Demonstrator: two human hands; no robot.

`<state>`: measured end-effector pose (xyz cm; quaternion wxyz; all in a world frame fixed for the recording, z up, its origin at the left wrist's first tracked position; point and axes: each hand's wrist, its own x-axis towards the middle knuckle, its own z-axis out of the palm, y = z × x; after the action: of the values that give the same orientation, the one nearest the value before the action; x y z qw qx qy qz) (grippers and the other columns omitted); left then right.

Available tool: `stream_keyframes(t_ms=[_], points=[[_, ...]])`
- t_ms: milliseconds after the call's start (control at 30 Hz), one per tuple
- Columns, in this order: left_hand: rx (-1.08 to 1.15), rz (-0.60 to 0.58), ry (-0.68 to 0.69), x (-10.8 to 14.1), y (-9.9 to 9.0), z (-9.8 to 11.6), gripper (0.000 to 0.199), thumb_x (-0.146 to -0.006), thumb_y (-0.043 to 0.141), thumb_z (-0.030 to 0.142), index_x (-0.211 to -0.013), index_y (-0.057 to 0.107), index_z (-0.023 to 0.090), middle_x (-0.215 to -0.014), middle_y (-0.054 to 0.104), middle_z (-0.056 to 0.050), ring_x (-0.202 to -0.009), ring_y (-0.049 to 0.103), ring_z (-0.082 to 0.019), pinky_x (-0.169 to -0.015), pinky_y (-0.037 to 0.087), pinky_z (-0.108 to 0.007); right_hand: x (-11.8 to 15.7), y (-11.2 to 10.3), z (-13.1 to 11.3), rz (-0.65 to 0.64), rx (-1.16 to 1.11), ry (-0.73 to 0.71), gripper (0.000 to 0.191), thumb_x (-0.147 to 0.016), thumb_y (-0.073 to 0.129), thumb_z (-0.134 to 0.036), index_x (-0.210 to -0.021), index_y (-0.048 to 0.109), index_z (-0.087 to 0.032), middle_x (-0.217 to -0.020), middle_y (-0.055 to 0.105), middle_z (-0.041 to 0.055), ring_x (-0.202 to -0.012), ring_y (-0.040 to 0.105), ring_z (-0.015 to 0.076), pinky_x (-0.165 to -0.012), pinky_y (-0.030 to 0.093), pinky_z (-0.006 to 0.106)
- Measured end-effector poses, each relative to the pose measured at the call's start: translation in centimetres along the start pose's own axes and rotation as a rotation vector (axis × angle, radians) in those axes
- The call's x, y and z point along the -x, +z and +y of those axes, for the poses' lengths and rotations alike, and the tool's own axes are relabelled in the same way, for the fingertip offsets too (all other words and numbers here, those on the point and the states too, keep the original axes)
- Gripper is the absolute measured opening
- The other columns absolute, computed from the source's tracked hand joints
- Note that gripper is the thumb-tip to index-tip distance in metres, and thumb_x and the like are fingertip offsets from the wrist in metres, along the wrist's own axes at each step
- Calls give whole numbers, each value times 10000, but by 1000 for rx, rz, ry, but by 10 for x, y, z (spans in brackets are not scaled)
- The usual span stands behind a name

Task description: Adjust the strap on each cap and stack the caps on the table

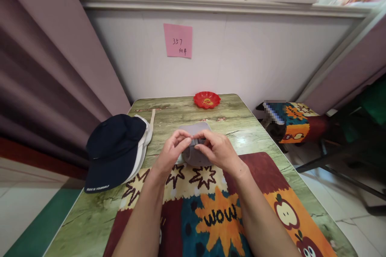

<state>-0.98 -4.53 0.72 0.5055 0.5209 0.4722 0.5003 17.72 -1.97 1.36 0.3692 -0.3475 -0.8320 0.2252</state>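
Note:
A grey cap [197, 157] rests on the table at the upper edge of a patterned mat, with both hands at its adjusting strap [196, 141]. From the left, my left hand [174, 147] pinches one side of the strap between thumb and forefinger. My right hand [217, 148] grips the strap's other side, its fingertips close to those of my left. Fingers cover part of the strap and the cap's upper part. To the left, a navy cap [116, 144] sits stacked over white caps [144, 144].
A red scalloped dish [206, 100] stands at the table's far edge. The patterned mat [208, 204] lies under my forearms on the green wood-look table [256, 136]. A pink note [178, 41] is on the wall. Curtains [54, 36] hang at the left.

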Motion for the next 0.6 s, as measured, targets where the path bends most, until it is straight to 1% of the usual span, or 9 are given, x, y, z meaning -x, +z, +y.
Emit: stream_keyframes(t_ms=[33, 133, 200, 233, 267, 333, 400, 467, 600], points=[[-16, -33, -7, -1, 1, -2, 215, -839, 662, 405, -864, 624, 195, -827, 635, 1, -803, 558, -158, -734, 409, -249, -1, 0, 0, 4, -2, -4, 188, -896, 637, -210, -1079, 651, -252, -913, 717, 8, -724, 624, 154, -677, 431, 268], [-56, -95, -27, -3, 0, -8, 276, -856, 650, 422, -746, 621, 170, -709, 558, 19, -685, 484, -127, -654, 370, -233, -2, -2, 2, 13, 12, 22, 235, -850, 711, -245, -1081, 671, -248, -951, 715, 18, -759, 623, 157, -712, 433, 275], [-51, -74, -26, -4, -3, -11, 280, -843, 669, 420, -736, 631, 163, -698, 555, 20, -674, 474, -121, -650, 364, -231, -1, -6, 5, -9, 30, 63, 325, -801, 766, -298, -1109, 673, -250, -1000, 715, 29, -860, 631, 186, -775, 431, 295], [-42, -63, -28, -4, -5, -12, 271, -833, 680, 419, -758, 644, 162, -706, 565, 17, -679, 477, -122, -657, 366, -233, -1, -8, 7, -43, 31, 89, 330, -792, 771, -318, -1102, 679, -250, -1009, 716, 32, -896, 629, 199, -790, 426, 301], [-32, -55, -33, -5, -7, -12, 268, -825, 690, 422, -777, 654, 160, -715, 576, 13, -682, 481, -123, -662, 370, -235, 0, -10, 9, -90, 29, 118, 285, -799, 758, -325, -1065, 690, -246, -991, 718, 28, -896, 626, 201, -779, 418, 299], [-27, -52, -45, -5, -10, -12, 276, -812, 702, 428, -803, 664, 155, -730, 592, 4, -686, 485, -127, -665, 372, -240, 1, -13, 13, -185, 11, 193, 123, -839, 694, -301, -939, 706, -229, -869, 713, 10, -789, 607, 177, -692, 390, 273], [-47, -56, -45, -4, -13, -10, 278, -810, 706, 426, -812, 665, 152, -743, 602, -3, -699, 492, -130, -674, 373, -243, 1, -13, 16, -214, -28, 266, 85, -864, 637, -276, -841, 691, -215, -742, 672, -11, -681, 561, 149, -621, 353, 254], [-69, -66, -35, -4, -16, -9, 272, -812, 708, 421, -817, 663, 153, -748, 601, -2, -707, 493, -128, -680, 371, -240, 0, -11, 17, -159, -76, 308, 98, -868, 614, -272, -819, 673, -211, -708, 643, -22, -667, 542, 142, -613, 348, 246], [-83, -101, -53, -3, -21, -6, 268, -792, 732, 415, -828, 661, 159, -741, 599, 7, -691, 489, -119, -667, 363, -233, -4, -3, 16, -27, -122, 276, 89, -873, 583, -249, -862, 661, -207, -806, 666, -13, -747, 568, 152, -673, 381, 248]])
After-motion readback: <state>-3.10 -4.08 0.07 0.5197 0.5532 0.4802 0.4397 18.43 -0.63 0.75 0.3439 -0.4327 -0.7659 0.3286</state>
